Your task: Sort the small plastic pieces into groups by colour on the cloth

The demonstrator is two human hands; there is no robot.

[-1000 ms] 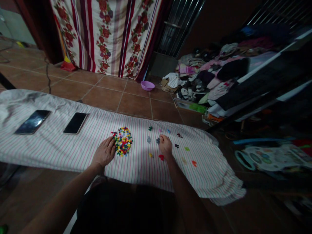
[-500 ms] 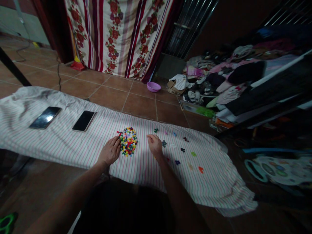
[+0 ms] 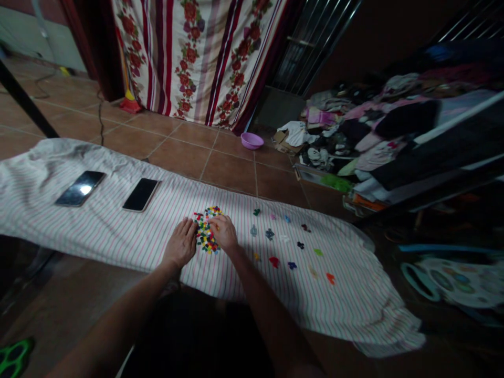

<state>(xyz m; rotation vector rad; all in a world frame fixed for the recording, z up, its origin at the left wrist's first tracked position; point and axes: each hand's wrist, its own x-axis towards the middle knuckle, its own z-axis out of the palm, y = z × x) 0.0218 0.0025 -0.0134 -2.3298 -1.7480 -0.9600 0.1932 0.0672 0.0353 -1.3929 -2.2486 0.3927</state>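
Note:
A pile of small multicoloured pieces, like tiny bricks or beads, lies on a striped cloth. My left hand rests flat at the pile's left edge, fingers stretched out. Over the pile's right side is my right hand, its fingers bent and pinched together; whatever is between them is too small to make out. To the right, little single-colour groups are spread out, among them a red group, a dark green group, a lime green group and an orange group.
Two phones, a shiny one and a black-screened one, lie on the cloth at left. Beyond, a purple basin stands on the tiled floor before a floral curtain. Heaped clothes fill the right.
My right hand has moved left from beside the colour groups onto the pile, uncovering the grey and red groups. My left hand stays by the pile. The view has shifted slightly.

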